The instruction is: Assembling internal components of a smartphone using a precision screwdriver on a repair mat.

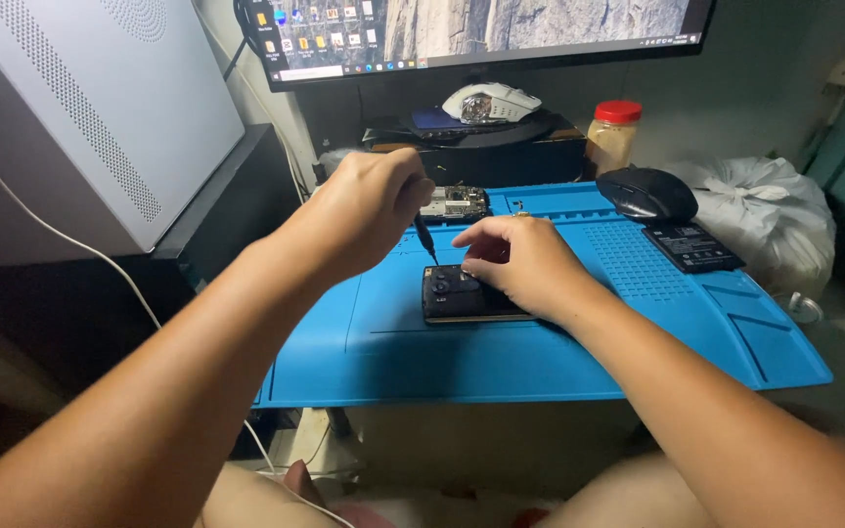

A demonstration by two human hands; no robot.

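Note:
A dark opened phone (454, 293) lies face down in the middle of a blue work mat (501, 357). My left hand (369, 210) grips a thin black screwdriver (426, 239), its tip pointing down at the phone's top end near the camera block. My right hand (520, 262) rests on the phone's right part, fingers curled over it and holding it still. Most of the phone's right half is hidden under that hand.
On the mat's far edge lies a small circuit board (454, 202); a black mouse (645, 193) and a flat black battery-like part (691, 246) sit at the right. Behind stand a monitor (481, 29), a white mouse (491, 102), a red-lidded jar (613, 135), a white computer case (90, 108) and a white bag (765, 210).

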